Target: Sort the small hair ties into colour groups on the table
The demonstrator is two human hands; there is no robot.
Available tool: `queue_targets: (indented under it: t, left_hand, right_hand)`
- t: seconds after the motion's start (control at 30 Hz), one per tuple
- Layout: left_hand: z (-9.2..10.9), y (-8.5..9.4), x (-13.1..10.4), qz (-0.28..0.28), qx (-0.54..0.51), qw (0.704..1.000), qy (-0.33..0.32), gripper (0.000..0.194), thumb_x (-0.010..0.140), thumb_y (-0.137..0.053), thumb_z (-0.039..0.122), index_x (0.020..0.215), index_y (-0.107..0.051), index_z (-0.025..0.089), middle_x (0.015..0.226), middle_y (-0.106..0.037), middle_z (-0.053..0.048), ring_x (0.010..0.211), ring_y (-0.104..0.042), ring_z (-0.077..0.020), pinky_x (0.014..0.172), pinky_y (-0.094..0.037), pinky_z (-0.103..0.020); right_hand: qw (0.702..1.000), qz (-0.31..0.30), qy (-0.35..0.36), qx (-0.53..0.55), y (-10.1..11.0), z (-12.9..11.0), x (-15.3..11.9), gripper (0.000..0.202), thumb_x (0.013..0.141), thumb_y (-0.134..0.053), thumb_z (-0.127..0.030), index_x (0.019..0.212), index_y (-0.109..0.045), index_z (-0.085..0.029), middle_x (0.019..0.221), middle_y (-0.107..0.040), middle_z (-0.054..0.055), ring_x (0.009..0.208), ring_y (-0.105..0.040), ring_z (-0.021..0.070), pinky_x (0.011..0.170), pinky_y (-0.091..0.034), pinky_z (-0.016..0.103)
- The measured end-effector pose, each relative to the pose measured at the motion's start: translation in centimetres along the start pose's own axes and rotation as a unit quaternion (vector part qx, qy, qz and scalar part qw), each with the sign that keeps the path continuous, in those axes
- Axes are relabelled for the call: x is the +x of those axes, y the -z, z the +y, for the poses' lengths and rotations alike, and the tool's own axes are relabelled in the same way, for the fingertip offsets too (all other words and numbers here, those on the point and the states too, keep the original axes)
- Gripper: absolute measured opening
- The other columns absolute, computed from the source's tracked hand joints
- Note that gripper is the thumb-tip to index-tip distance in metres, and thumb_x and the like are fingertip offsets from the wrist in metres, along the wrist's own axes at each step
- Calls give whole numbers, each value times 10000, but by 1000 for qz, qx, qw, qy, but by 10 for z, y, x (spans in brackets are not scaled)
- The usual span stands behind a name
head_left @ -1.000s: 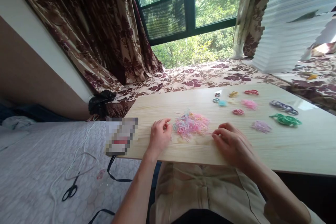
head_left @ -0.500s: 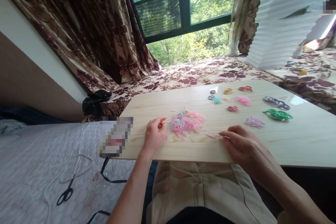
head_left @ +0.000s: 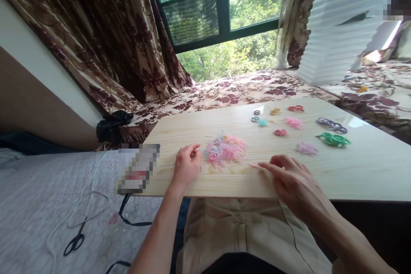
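Note:
My left hand rests on the board with its fingers loosely curled. A gap shows between thumb and index finger, with nothing visible in it. Just to its right lies a loose pile of small pastel bands, mostly pink and lilac with some blue and yellow. My right hand has its index finger stretched out and the other fingers bent. That fingertip meets the end of a thin pink band lying flat on the board, right of the pile.
On the pale wooden board, sorted clusters include green bands, dark purple bands, lilac bands and pink bands. A blurred-out device lies at the left edge. Scissors and a white cable lie on the bedding.
My right hand has moved left, bringing its index fingertip to the thin pink band. My left hand stays beside the pile. The whole view has shifted slightly.

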State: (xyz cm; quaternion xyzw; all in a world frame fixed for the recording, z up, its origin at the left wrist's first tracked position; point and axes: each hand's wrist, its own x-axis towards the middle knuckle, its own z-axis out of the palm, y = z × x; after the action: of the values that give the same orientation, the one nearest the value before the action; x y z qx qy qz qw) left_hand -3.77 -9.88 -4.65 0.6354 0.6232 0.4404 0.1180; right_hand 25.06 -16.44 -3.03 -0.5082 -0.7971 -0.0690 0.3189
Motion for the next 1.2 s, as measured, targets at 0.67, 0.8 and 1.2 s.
queue_targets:
  t: [0.67, 0.8, 1.2]
  left_hand:
    - [-3, 0, 1, -6, 7, 1000, -8, 236, 846, -556, 233, 1000, -722, 166, 926, -727, -71, 910, -652, -210, 885, -524, -362]
    - [-4, 0, 1, -12, 5, 1000, -8, 248, 850, -549, 246, 1007, -719, 159, 946, -726, -82, 914, -654, -215, 876, -526, -366]
    - [-5, -1, 1, -9, 19, 1000, -20, 238, 853, -542, 235, 994, -719, 162, 915, -723, -74, 900, -648, -208, 888, -517, -367]
  right_hand:
    - [997, -42, -60, 30, 0, -2, 13, 262, 905, -528, -382, 972, -762, -284, 917, -667, 57, 826, -644, 196, 747, -516, 337]
    - [997, -49, -59, 28, -1, -3, 15, 230, 892, -538, -343, 860, -760, -293, 887, -666, 46, 818, -631, 190, 744, -492, 333]
    - [992, -49, -68, 92, -1, 5, 17, 281, 922, -480, -333, 775, -702, -242, 856, -664, 48, 804, -637, 185, 727, -498, 321]
